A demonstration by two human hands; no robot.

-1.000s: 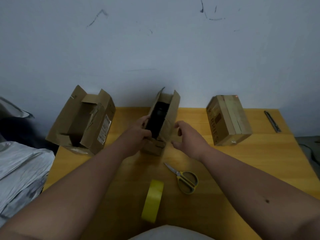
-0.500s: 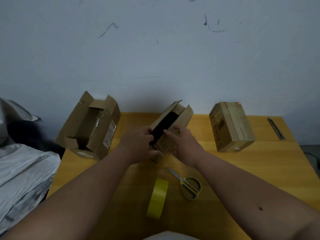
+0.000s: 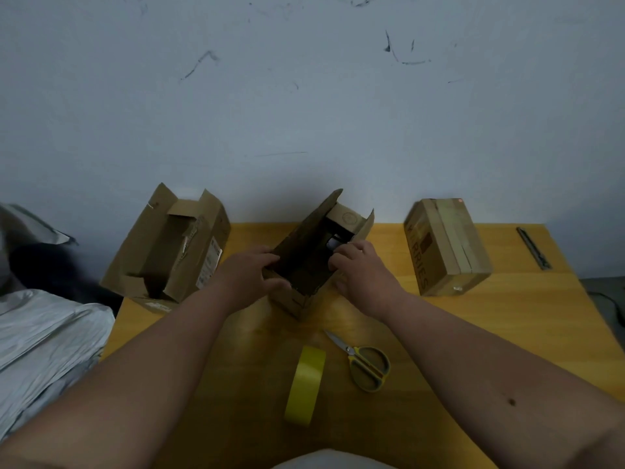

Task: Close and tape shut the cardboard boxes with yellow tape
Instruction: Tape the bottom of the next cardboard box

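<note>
An open cardboard box stands turned at an angle in the middle of the wooden table, its flaps up and its inside dark. My left hand grips its left wall and near corner. My right hand holds its right wall, fingers curled over the rim. A roll of yellow tape stands on edge near me. Yellow-handled scissors lie to its right.
A larger open box sits at the table's left edge. A closed, taped box stands at the right, and a dark utility knife lies at the far right. Grey plastic wrap lies off the table to the left.
Both hands took hold of the middle box, turned it and pulled it a little closer. Its flaps have spread wider apart.
</note>
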